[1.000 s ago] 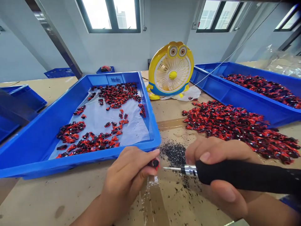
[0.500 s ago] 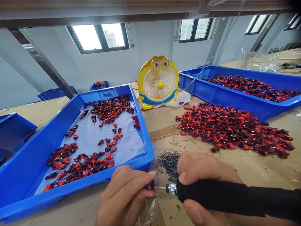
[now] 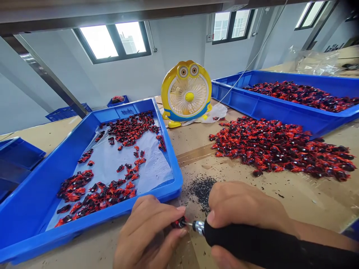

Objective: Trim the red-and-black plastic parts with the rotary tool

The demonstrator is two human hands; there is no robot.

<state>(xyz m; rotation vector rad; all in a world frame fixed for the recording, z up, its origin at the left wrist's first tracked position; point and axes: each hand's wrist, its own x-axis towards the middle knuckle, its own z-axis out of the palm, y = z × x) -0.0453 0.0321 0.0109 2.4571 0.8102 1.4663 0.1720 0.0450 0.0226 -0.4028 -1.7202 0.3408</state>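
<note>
On your left, the blue tray [image 3: 173,160] holds scattered red-and-black pieces on a pale sheet. Just off its near right corner, your left hand [image 3: 148,231] has its thumb and forefinger closed on one small red-and-black piece [image 3: 178,223]. The piece lies roughly crosswise, its dark end facing right, in line with the slim metal tip [image 3: 189,223] of the black-handled tool [image 3: 246,243]. The tip seems to meet that end, though how far in it goes you can't tell from here. Your right hand [image 3: 246,203] is wrapped around the handle, which slants down to the right. Beyond the tip, dark crumbs [image 3: 202,186] dot the surface [image 3: 193,136]; farther right lies a loose pile [image 3: 275,145] of similar pieces.
</note>
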